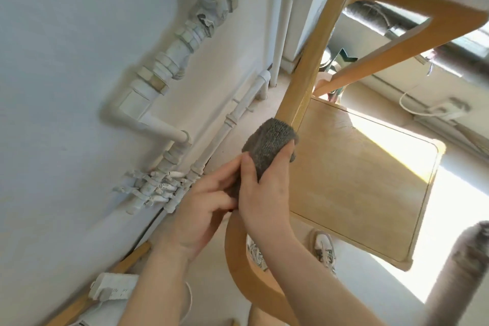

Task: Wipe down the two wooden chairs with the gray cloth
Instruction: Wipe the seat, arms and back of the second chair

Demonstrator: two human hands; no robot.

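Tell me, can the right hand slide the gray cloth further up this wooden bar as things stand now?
Probably yes. The right hand holds the gray cloth wrapped on the wooden bar, and the bar above looks bare up to its bend.

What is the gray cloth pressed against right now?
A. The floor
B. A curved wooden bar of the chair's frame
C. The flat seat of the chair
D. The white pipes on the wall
B: both hands wrap the gray cloth around the chair's curved wooden bar, beside the seat.
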